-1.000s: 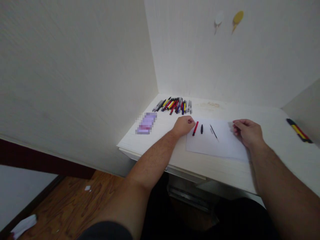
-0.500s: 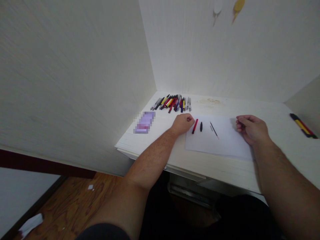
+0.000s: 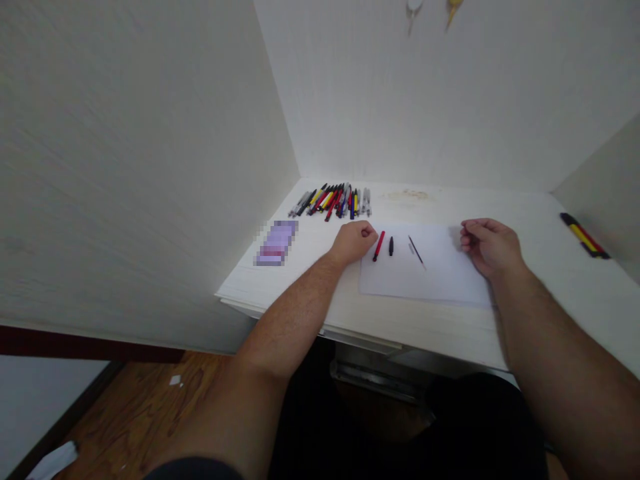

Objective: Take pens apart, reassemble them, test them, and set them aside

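A white sheet of paper (image 3: 440, 283) lies on the white desk between my hands. On it are a red pen barrel (image 3: 379, 245), a black pen grip piece (image 3: 391, 247), a thin ink refill (image 3: 417, 252) and a tiny part that looks like a spring (image 3: 411, 249). My left hand (image 3: 354, 241) rests at the sheet's left edge, fingers curled in, close beside the red barrel. Over the right side of the paper, my right hand (image 3: 493, 247) is closed, thumb against the curled fingers. I see nothing held in either hand.
Several pens (image 3: 330, 201) in mixed colours lie in a row at the back left. A blurred purple item (image 3: 277, 243) is at the left. A few black, yellow and red pens (image 3: 584, 237) lie by the right wall. Walls enclose the desk (image 3: 300, 283).
The camera view has turned slightly, so everything sits a little further left and higher in the picture. Both hands and the pen parts keep their places on the desk.
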`<state>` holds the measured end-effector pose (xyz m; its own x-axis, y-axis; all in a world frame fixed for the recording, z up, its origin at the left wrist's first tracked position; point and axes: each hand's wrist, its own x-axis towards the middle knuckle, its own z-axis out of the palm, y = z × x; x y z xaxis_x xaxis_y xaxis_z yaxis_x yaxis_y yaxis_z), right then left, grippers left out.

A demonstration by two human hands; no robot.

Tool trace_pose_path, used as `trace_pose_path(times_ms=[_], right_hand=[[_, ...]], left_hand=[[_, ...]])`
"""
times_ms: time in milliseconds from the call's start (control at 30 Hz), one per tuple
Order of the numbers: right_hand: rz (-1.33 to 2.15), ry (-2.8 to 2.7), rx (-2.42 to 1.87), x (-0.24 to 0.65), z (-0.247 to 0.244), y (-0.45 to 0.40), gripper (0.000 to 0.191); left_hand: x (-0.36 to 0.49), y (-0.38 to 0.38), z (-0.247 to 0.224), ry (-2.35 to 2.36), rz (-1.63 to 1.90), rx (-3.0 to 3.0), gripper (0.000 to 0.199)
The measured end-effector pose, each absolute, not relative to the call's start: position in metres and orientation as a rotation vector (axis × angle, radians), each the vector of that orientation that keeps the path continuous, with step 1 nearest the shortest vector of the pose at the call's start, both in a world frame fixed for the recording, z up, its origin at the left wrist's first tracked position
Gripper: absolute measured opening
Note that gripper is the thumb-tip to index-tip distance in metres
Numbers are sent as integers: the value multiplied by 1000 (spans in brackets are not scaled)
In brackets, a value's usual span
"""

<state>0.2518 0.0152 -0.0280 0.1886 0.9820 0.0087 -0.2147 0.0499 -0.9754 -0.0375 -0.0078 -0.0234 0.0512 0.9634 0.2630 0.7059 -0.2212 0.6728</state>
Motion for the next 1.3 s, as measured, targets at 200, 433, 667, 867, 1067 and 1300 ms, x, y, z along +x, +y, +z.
trace_pose_path(times_ms=[200,433,667,867,1067,1300], right_hand=[[1132,-904,-1118,248,-26,15,6],[1119,-909,-1113,247,-30,16,8],[1083,-931,-1159,244,-27,16,10],[1056,-936,-1181,242,-29,21,9],[1179,-987,-1255,241,-24,27,9],[1263,-885,-1393,234,7,34,5]], left_hand=[[-40,-5,-26,1704,935,2005,14],[-48,-1,-27,1831,708,2149,23],[-51,5,-32,1823,688,2220,25],[-50,5,-32,1867,714,2177,24],[-48,5,-24,1898,692,2119,23],[-47,28,10,1871,542,1989,15]])
